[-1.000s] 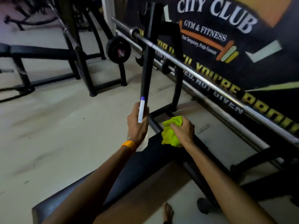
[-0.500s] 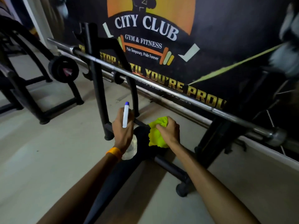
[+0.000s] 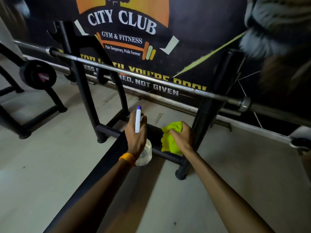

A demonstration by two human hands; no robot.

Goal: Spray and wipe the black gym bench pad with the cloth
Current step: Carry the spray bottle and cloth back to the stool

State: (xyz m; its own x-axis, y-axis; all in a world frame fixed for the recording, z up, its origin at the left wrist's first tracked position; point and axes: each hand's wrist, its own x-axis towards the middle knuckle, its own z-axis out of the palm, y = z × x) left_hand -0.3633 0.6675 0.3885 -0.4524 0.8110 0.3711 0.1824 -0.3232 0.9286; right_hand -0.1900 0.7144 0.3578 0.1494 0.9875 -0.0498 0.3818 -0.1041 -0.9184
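A long black bench pad (image 3: pixel 107 162) runs from the lower left up to the rack in the middle of the view. My left hand (image 3: pixel 135 139) grips a clear spray bottle (image 3: pixel 144 154) with a white, blue-tipped head, held above the pad's far end. My right hand (image 3: pixel 182 137) holds a crumpled yellow-green cloth (image 3: pixel 170 143) down at the pad's far right edge. An orange band sits on my left wrist. My forearms hide much of the pad's near part.
A steel barbell (image 3: pixel 151 79) lies across the black rack uprights (image 3: pixel 79 76) just beyond my hands. A second bar rests low by the wall banner. Another rack with a black weight plate (image 3: pixel 37 74) stands at the left. Pale floor lies on both sides of the bench.
The view has swung right and down, bringing the rack and barbell square ahead. Both hands keep their grips and stay at the pad's far end; the cloth sits a little further right.
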